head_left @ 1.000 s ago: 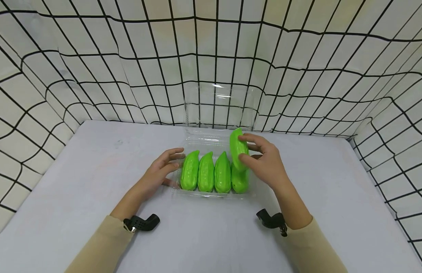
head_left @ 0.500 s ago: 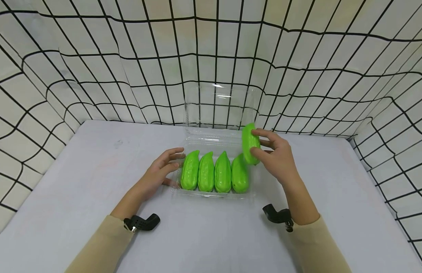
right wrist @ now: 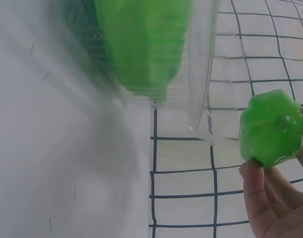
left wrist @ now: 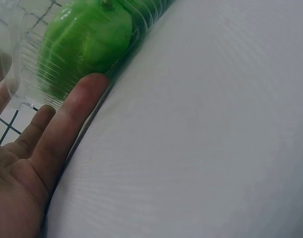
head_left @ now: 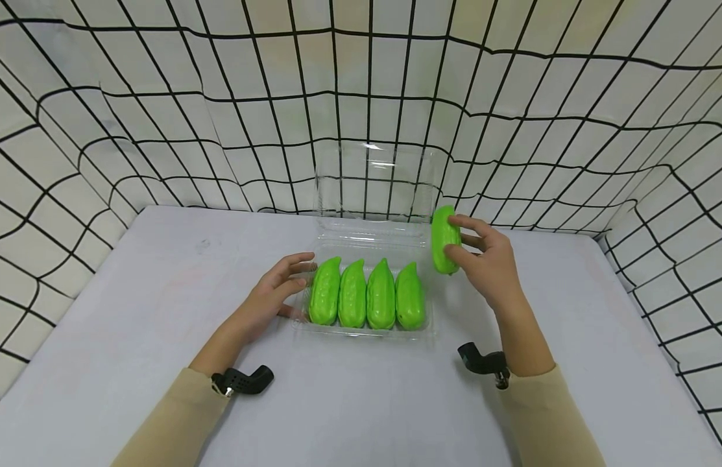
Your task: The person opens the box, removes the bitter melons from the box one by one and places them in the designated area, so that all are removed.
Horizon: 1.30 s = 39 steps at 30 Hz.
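My right hand [head_left: 490, 263] pinches a bright green, bumpy bitter melon [head_left: 444, 239] between thumb and fingers. It is held off the table, just right of a clear plastic box [head_left: 366, 333]. In the right wrist view the held bitter melon [right wrist: 273, 128] shows its blunt end, apart from the box wall. Several similar bitter melons [head_left: 353, 295] lie side by side in the box, tips pointing away from me. My left hand [head_left: 273, 292] rests against the box's left side with fingers extended. One finger [left wrist: 75, 111] touches the clear wall in the left wrist view.
The box's clear lid [head_left: 375, 185] stands raised at the back, before a white wall with a black grid [head_left: 337, 97]. That grid wall also encloses both sides. A white table [head_left: 349, 402] extends around the box. Both wrists carry black camera mounts [head_left: 252, 381].
My right hand has moved the bitter melon rightward and slightly away, from above the rightmost one in the box to outside the box's right side. My left hand stays put.
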Each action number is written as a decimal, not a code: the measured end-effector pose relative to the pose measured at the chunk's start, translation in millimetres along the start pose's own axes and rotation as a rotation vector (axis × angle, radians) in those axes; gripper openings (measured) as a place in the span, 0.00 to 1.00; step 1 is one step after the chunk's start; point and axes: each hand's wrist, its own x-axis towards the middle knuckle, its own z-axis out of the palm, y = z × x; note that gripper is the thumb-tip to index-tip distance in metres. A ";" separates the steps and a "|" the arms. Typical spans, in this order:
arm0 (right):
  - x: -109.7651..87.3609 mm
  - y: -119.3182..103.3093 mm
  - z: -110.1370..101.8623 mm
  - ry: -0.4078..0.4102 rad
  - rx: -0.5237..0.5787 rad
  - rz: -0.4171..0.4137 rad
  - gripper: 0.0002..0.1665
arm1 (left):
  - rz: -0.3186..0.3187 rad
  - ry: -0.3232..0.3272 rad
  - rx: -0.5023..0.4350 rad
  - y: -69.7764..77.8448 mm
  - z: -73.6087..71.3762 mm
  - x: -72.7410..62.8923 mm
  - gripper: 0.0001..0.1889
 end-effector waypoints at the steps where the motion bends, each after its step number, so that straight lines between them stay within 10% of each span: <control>1: 0.6 0.9 -0.8 0.001 0.004 0.005 0.27 | 0.001 0.000 0.002 -0.6 -0.3 0.1 0.25; 39: 10.0 35.0 -20.0 0.071 -0.021 0.169 0.30 | 0.003 0.008 -0.010 -2.5 0.3 1.6 0.25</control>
